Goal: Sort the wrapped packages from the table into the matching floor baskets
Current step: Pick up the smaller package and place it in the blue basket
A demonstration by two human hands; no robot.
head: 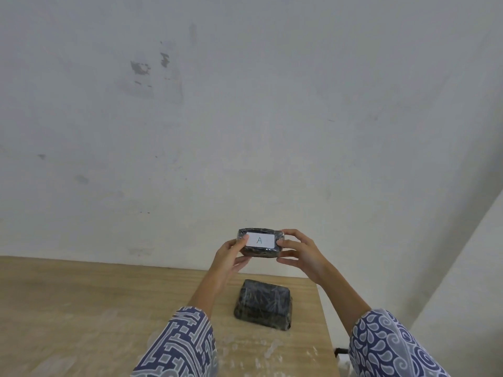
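The left hand (227,258) and right hand (299,255) pinch the package (260,250) by its ends, label (260,240) turned up, likely to read its "A"

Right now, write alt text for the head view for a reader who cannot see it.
Two hands, left and right, hold up a dark wrapped package with a white label reading "A". A second package lies below on a wooden table against a pale wall.

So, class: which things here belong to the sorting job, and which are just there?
Job:
- held package, label reads A
- left hand
- right hand
- second package lying on the table

Just there:
- table
- marked wall
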